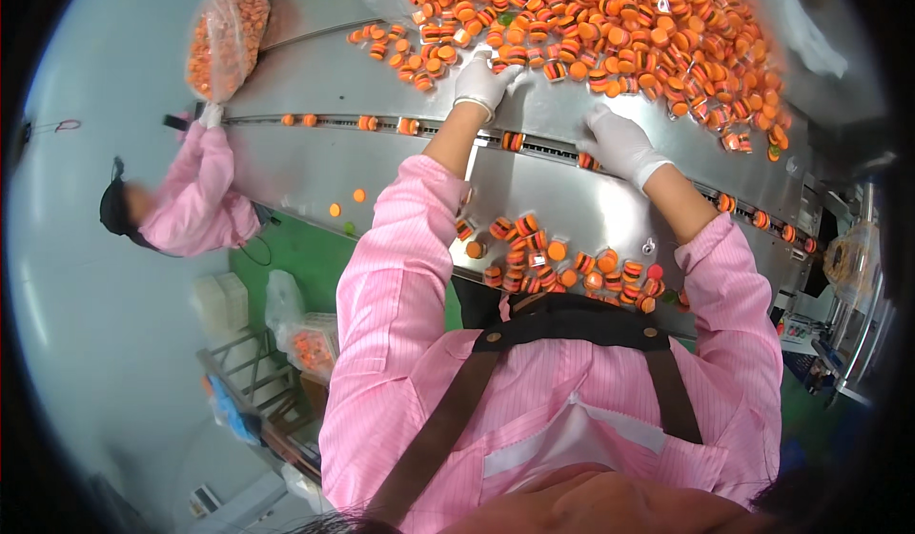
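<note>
The white-gloved left hand (486,84) was at the near edge of a heap of orange, burger-shaped candies (610,43) on the steel table (553,200), its thumb and fingers parted. The white-gloved right hand (624,146) hung over the conveyor track (553,151), fingers partly curled beside a candy (588,161) there, though whether they gripped it I could not tell. Loose candies (527,226) lay nearer the person's apron (572,329).

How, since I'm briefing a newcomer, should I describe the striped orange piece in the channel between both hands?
On the steel table, follow the narrow channel to between the left hand and the right hand. There, the striped orange piece lies clear of both, unlike its neighbour right beside the latter.
</note>
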A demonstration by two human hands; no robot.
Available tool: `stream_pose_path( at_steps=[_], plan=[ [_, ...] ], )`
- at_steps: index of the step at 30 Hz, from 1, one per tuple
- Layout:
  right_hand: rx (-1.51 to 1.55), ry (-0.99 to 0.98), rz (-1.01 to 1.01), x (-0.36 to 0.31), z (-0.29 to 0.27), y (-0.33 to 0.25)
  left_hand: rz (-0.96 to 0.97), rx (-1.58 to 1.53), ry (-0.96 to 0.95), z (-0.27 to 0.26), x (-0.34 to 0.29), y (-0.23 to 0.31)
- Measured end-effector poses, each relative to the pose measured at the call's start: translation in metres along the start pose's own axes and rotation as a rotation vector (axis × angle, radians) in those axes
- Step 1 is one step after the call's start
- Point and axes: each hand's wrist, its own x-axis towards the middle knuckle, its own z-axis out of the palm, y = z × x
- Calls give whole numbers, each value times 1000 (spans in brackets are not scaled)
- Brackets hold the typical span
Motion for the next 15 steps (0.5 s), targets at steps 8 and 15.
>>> stream_pose_path(
  at_steps=[8, 15],
  plan=[
    [-375, 217, -160, 90, 7, -1, 49, -117, 13, -14, -10, -19],
    [-577, 180, -129, 97, 13, -15, 6, -141, 59, -85, -31, -119]
  ],
)
